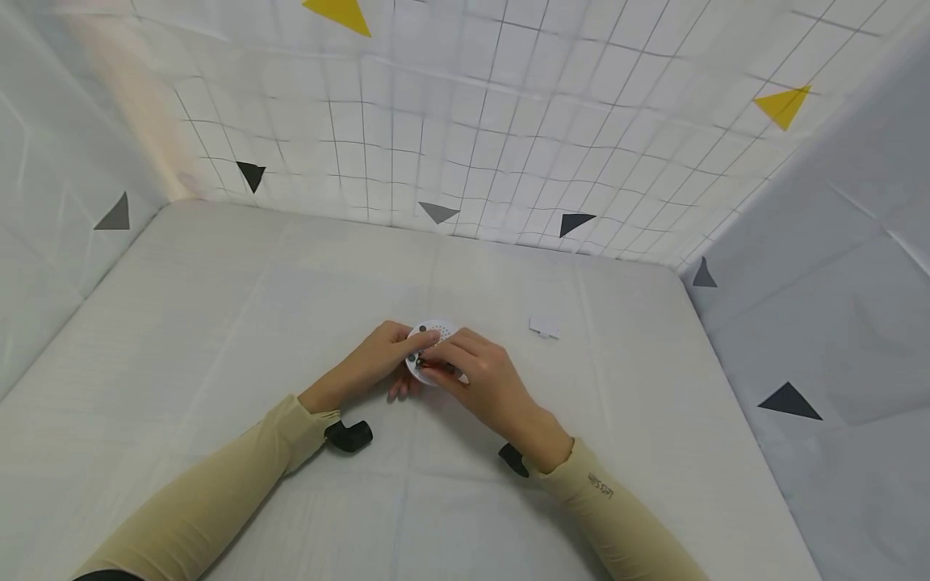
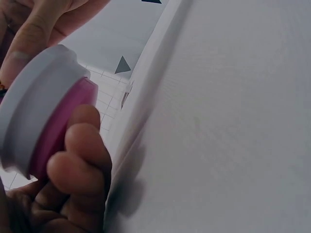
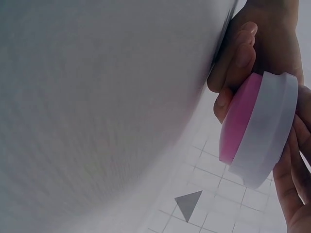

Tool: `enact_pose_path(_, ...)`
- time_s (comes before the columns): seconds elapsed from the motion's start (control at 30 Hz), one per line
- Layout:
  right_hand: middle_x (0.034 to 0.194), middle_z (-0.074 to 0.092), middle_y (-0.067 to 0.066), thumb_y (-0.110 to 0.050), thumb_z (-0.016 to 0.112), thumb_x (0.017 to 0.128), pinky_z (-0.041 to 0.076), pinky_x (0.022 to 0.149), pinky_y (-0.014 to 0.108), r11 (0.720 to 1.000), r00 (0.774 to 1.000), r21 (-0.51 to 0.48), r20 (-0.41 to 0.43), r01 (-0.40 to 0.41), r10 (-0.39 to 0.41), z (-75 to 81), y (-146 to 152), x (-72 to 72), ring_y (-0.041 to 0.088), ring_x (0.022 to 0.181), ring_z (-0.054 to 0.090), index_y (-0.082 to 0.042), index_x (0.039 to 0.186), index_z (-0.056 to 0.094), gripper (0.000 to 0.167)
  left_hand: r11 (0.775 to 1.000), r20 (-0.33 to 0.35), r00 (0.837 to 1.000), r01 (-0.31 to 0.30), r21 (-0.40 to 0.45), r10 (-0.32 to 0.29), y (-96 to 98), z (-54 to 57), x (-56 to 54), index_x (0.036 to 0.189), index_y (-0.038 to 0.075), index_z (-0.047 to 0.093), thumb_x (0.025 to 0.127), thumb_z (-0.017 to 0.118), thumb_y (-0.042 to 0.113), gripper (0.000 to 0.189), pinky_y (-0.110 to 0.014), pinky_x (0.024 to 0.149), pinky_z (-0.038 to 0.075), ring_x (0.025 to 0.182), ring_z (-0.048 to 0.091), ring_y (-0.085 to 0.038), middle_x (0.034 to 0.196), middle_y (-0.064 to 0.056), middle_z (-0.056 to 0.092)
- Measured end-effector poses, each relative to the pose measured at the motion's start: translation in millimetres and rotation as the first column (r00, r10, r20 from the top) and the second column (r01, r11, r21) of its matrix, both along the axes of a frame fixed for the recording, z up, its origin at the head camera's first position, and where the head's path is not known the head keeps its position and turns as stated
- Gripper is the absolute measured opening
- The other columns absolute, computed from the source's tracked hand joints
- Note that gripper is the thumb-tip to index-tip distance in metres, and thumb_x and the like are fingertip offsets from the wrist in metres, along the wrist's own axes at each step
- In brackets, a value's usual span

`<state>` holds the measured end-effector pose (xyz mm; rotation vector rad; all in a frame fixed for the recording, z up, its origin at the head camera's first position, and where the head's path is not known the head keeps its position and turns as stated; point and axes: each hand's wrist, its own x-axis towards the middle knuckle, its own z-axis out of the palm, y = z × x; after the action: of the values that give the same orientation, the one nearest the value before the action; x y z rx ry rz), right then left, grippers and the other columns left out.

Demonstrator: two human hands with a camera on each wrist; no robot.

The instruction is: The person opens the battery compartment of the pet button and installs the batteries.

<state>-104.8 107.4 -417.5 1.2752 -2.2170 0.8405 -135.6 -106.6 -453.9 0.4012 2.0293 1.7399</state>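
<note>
My left hand [image 1: 378,359] grips a round device with a white rim [image 2: 41,104] and a pink side [image 3: 243,116]. Its white face [image 1: 443,327], dotted with small holes and dark round spots, is turned up, and the left thumb lies across it. Over that face, my right hand [image 1: 483,375] pinches a small copper-and-dark piece [image 1: 439,367] that looks like a battery. The right fingers hide most of this piece and the part of the face beneath it. In the left wrist view, curled left fingers [image 2: 80,155] press against the pink side.
A small white plastic piece with a tab [image 1: 543,327], like a battery cover, lies on the white table [image 1: 327,266] right of the hands. A white gridded sheet [image 1: 450,129] with triangle marks stands behind, and grey sheets rise at both sides.
</note>
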Motion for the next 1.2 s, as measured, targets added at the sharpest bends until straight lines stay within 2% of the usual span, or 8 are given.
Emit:
enact_pose_path(0.37,0.098,0.073,-0.002,-0.015,0.088,0.088,0.056,0.077,0.020,1.000,1.000,0.007,0.005,-0.002,0.002,0.1,0.7,0.5,0.011,0.090,0.064,-0.010,0.105,0.077,0.021,1.000,0.015,1.000,0.008,0.006,-0.008,-0.5,-1.3,-0.3,0.085,0.002,0.073,0.104,0.062,0.054,0.056,-0.028,0.039,0.045,0.040,0.055,-0.018,0.059,-0.014,0.067)
enact_pose_path(0.57,0.113,0.074,0.001,-0.014,0.089,0.087,0.057,0.087,0.022,0.996,0.996,0.030,-0.024,-0.087,0.088,0.4,3.5,-1.4,0.014,0.103,0.066,-0.008,0.115,0.077,0.031,1.000,0.008,1.000,0.020,0.019,-0.020,-1.8,-1.2,0.1,0.086,0.002,0.073,0.106,0.059,0.052,0.056,-0.028,0.039,0.046,0.039,0.055,-0.017,0.060,-0.014,0.067)
enact_pose_path(0.73,0.115,0.073,0.002,-0.011,0.089,0.085,0.057,0.090,0.022,0.989,0.989,0.055,-0.055,-0.136,0.139,-0.3,2.7,-1.5,0.015,0.106,0.067,-0.008,0.113,0.078,0.030,1.000,0.002,1.000,0.018,0.017,-0.018,-2.4,-1.6,1.1,0.087,0.003,0.074,0.106,0.058,0.051,0.054,-0.028,0.040,0.047,0.040,0.055,-0.017,0.061,-0.014,0.069)
enact_pose_path(1.2,0.112,0.074,0.003,-0.007,0.091,0.082,0.058,0.087,0.022,0.986,0.988,0.098,-0.061,-0.134,0.141,1.7,5.3,-2.6,0.016,0.104,0.067,-0.007,0.110,0.078,0.031,1.000,-0.010,1.000,0.028,-0.010,-0.028,-1.8,-0.2,-0.5,0.088,0.003,0.073,0.107,0.058,0.050,0.053,-0.028,0.040,0.045,0.041,0.054,-0.017,0.062,-0.013,0.069)
